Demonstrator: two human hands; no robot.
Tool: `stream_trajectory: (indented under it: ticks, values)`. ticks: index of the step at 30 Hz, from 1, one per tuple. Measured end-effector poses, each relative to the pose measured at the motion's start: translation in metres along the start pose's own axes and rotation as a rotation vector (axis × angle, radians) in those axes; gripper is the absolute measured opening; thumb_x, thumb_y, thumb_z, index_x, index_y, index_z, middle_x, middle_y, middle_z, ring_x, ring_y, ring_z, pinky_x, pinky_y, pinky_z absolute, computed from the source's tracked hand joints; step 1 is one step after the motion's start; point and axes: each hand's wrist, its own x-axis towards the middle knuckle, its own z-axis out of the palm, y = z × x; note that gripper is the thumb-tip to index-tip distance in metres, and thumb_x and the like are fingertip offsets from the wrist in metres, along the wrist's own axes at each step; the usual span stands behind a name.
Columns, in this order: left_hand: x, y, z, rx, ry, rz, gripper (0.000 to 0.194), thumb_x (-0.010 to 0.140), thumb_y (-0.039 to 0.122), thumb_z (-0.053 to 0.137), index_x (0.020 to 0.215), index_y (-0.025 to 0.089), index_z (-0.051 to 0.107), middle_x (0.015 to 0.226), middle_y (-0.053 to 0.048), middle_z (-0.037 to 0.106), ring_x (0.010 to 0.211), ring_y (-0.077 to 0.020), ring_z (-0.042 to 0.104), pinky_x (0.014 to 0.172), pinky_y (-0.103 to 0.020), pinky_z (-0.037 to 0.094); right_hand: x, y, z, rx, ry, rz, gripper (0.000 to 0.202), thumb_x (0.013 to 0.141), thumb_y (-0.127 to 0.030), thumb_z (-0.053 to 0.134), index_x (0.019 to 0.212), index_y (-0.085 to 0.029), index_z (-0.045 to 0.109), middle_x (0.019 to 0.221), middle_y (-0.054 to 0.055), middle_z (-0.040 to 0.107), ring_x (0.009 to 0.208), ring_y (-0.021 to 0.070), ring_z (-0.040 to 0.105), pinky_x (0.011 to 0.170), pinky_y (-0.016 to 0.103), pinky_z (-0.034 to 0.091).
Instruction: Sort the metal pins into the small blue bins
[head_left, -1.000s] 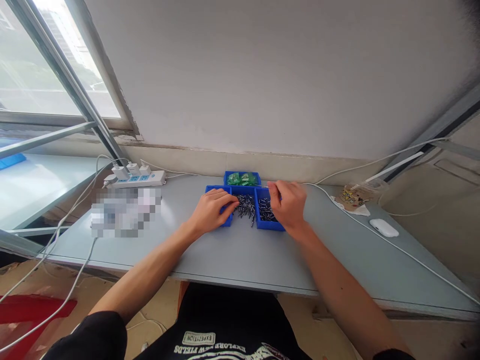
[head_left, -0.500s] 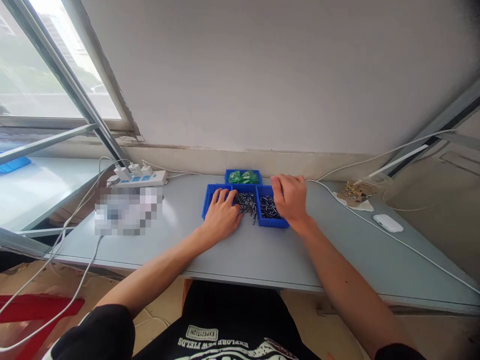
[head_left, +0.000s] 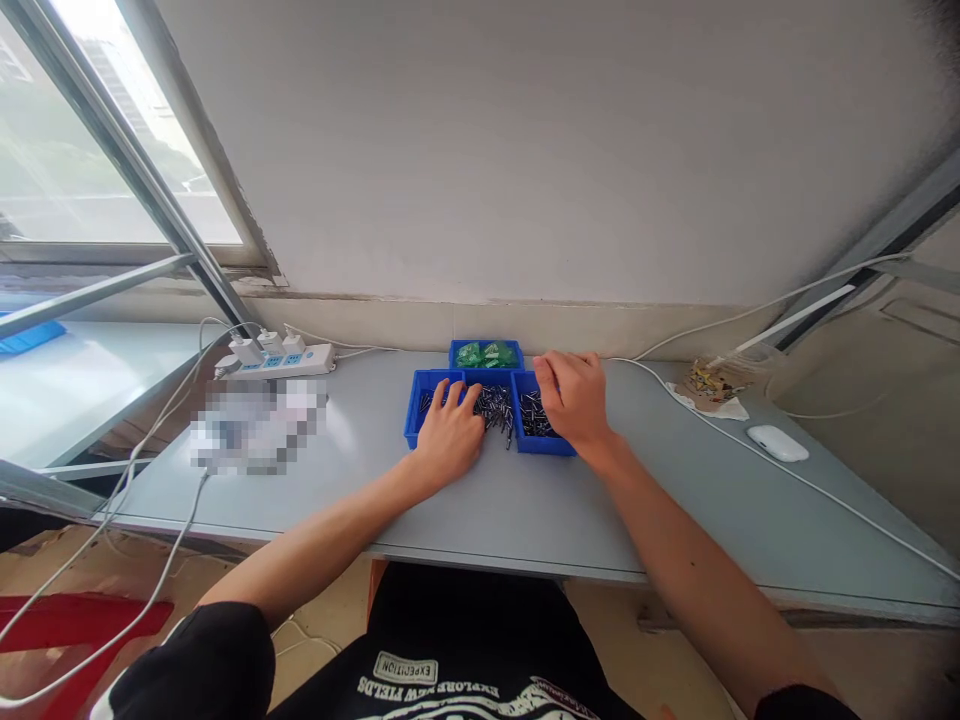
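Observation:
Three blue bins stand side by side on a grey table. My left hand point(head_left: 451, 432) rests over the left bin point(head_left: 411, 412) and the edge of the middle one, fingers apart and pointing down. Dark metal pieces point(head_left: 496, 405) fill the middle bin and spill at its front. More such pieces point(head_left: 535, 415) lie in the right bin point(head_left: 546, 446). Above that bin's right side is my right hand point(head_left: 576, 398), its fingers curled; what they hold, if anything, is hidden. Behind stands a blue bin point(head_left: 520, 348) with green packets point(head_left: 484, 354).
A white power strip point(head_left: 300, 362) with plugs and a blurred-out object point(head_left: 255, 425) are at the left. At the right lie a white case point(head_left: 778, 443), a bag of small parts point(head_left: 712, 385) and a long white cable point(head_left: 810, 489). A wall stands behind the table point(head_left: 337, 510).
My left hand has shifted slightly right, and dark pieces now show in the left bin. My right hand has moved slightly left.

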Motion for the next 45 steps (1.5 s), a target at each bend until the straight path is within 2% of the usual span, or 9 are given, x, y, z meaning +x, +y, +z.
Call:
stream_trajectory:
  ticks: [5,18,26,29,33,40,45]
  values:
    - [0.0,0.0,0.001,-0.023,0.03,-0.004,0.015,0.089,0.025,0.069,0.086,0.019,0.082,0.144,-0.013,0.057,0.132,-0.0394,0.049,0.119,-0.061,0.036,0.0,-0.002,-0.002,0.015,-0.004,0.005,0.041,0.111,-0.039,0.034,0.078,-0.023,0.052,0.07,0.001,0.064,0.069,0.0184,0.056,0.078,0.036,0.034]
    - [-0.003,0.0,-0.003,-0.09,0.052,-0.044,0.014,0.089,0.024,0.068,0.086,0.021,0.082,0.143,-0.01,0.06,0.132,-0.0365,0.05,0.12,-0.061,0.035,0.0,-0.005,-0.004,0.06,-0.047,-0.025,0.037,0.11,-0.036,0.037,0.079,-0.022,0.054,0.072,0.0,0.065,0.069,0.0173,0.055,0.079,0.036,0.035]
    - [-0.003,-0.025,-0.016,-0.227,0.344,-0.053,0.019,0.097,0.026,0.062,0.091,0.024,0.08,0.13,-0.006,0.067,0.122,-0.0279,0.057,0.119,-0.053,0.038,-0.001,-0.005,0.0,0.085,-0.173,-0.185,0.027,0.108,-0.029,0.042,0.091,-0.022,0.062,0.086,0.004,0.073,0.081,0.0209,0.062,0.082,0.037,0.039]
    - [-0.003,-0.034,-0.018,-0.291,0.432,-0.079,0.017,0.098,0.028,0.063,0.095,0.026,0.08,0.123,-0.006,0.069,0.117,-0.0262,0.058,0.11,-0.048,0.045,-0.002,-0.006,0.002,0.076,-0.264,-0.255,0.024,0.107,-0.027,0.042,0.099,-0.021,0.064,0.093,0.007,0.073,0.088,0.0228,0.063,0.084,0.038,0.041]
    - [-0.002,-0.042,-0.017,-0.351,0.491,-0.124,0.017,0.099,0.03,0.063,0.095,0.025,0.079,0.117,-0.007,0.071,0.109,-0.0244,0.06,0.1,-0.044,0.048,-0.005,-0.007,0.004,0.074,-0.362,-0.304,0.023,0.107,-0.027,0.044,0.11,-0.021,0.066,0.102,0.008,0.073,0.092,0.0237,0.064,0.085,0.038,0.042]
    - [-0.001,-0.045,-0.015,-0.421,0.469,-0.098,0.019,0.1,0.032,0.062,0.095,0.023,0.078,0.114,-0.006,0.07,0.106,-0.0222,0.061,0.096,-0.04,0.05,-0.006,-0.009,0.006,0.064,-0.34,-0.278,0.024,0.108,-0.029,0.045,0.116,-0.02,0.066,0.105,0.008,0.074,0.094,0.0237,0.065,0.085,0.038,0.042]
    - [-0.002,-0.044,-0.017,-0.461,0.442,-0.112,0.02,0.101,0.032,0.061,0.095,0.022,0.076,0.112,-0.007,0.07,0.106,-0.022,0.061,0.096,-0.04,0.051,-0.007,-0.013,0.007,0.078,-0.388,-0.36,0.026,0.108,-0.024,0.044,0.108,-0.02,0.07,0.097,0.007,0.074,0.09,0.022,0.065,0.081,0.037,0.041]
